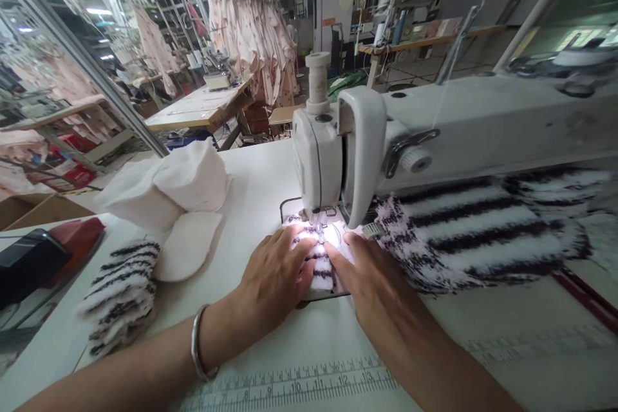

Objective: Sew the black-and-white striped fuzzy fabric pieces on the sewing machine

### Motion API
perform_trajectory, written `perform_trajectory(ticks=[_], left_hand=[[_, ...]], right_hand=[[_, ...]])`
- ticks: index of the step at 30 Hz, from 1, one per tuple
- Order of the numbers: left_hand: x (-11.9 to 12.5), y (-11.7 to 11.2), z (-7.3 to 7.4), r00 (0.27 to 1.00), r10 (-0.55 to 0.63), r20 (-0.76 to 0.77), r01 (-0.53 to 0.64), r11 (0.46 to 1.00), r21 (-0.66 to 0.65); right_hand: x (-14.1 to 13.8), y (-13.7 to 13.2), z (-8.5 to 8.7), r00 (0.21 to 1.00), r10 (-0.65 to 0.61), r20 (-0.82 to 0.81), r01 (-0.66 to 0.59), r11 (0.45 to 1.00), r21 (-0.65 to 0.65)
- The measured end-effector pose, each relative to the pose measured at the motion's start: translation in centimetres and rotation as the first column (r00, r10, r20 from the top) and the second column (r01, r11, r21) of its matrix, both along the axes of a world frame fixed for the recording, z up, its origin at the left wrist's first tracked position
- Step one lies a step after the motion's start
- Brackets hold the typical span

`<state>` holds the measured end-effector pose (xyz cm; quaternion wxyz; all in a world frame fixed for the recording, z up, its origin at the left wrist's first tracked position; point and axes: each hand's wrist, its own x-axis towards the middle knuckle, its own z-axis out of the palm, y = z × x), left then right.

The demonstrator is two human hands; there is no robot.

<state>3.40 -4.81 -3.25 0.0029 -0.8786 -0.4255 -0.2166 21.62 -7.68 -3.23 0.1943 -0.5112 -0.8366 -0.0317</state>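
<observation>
A small striped fluffy fabric piece (pixel 322 265), white with dark bands, lies under the needle of a white sewing machine (pixel 316 161). My left hand (pixel 275 267) presses on its left side, fingers apart and thumb spread toward me. From the right, my right hand (pixel 374 270) rests at the piece's edge with its fingertips stretched out close to the needle. Pale pink cloth shows beside the striped piece. The machine's lamp lights this spot brightly. Where the needle meets the fabric is partly hidden by fingers and glare.
Larger striped plush fabric (pixel 463 232) lies under the machine arm. On the left are white padded pieces (pixel 193 180), a folded striped bundle (pixel 123 290) and a black object (pixel 31 261). A printed ruler (pixel 299 386) runs along the front. Pink garments (pixel 251 38) hang behind.
</observation>
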Motion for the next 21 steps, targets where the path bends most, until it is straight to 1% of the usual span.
perform_trajectory(ticks=[2, 4, 6, 8, 10, 13, 16, 19, 21], left_hand=[[0.1, 0.0, 0.3, 1.000, 0.018, -0.011, -0.018, 1.000, -0.017], [-0.2, 0.0, 0.8, 1.000, -0.026, 0.002, 0.026, 0.999, -0.043], [-0.8, -0.2, 1.4, 0.991, -0.132, 0.032, 0.134, 0.989, -0.070], [-1.4, -0.5, 1.8, 0.969, -0.237, 0.071, 0.244, 0.965, -0.098], [-1.9, -0.8, 1.9, 0.951, -0.296, 0.092, 0.306, 0.944, -0.126], [-2.4, -1.4, 1.5, 0.943, -0.320, 0.088, 0.329, 0.935, -0.130], [-2.4, -1.6, 1.0, 0.940, -0.331, 0.080, 0.339, 0.932, -0.126], [-2.3, -1.7, 0.7, 0.946, -0.316, 0.069, 0.322, 0.938, -0.128], [-2.1, -1.6, 0.7, 0.951, -0.302, 0.066, 0.308, 0.943, -0.126]], right_hand=[[0.1, -0.9, -0.2, 0.999, -0.038, 0.017, 0.037, 0.998, 0.060], [0.4, -2.1, -0.7, 0.997, -0.074, 0.006, 0.073, 0.990, 0.117], [0.8, -3.2, -1.4, 0.996, -0.085, -0.026, 0.088, 0.985, 0.147], [1.3, -4.1, -2.0, 0.995, -0.080, -0.063, 0.089, 0.984, 0.156], [1.5, -4.6, -2.5, 0.994, -0.077, -0.080, 0.088, 0.984, 0.154], [0.9, -5.0, -2.7, 0.994, -0.070, -0.088, 0.081, 0.988, 0.132], [-0.4, -5.1, -2.8, 0.990, -0.111, -0.087, 0.121, 0.985, 0.126], [-1.4, -4.9, -2.9, 0.989, -0.136, -0.061, 0.144, 0.979, 0.142], [-1.4, -4.6, -2.8, 0.990, -0.137, -0.041, 0.142, 0.978, 0.150]])
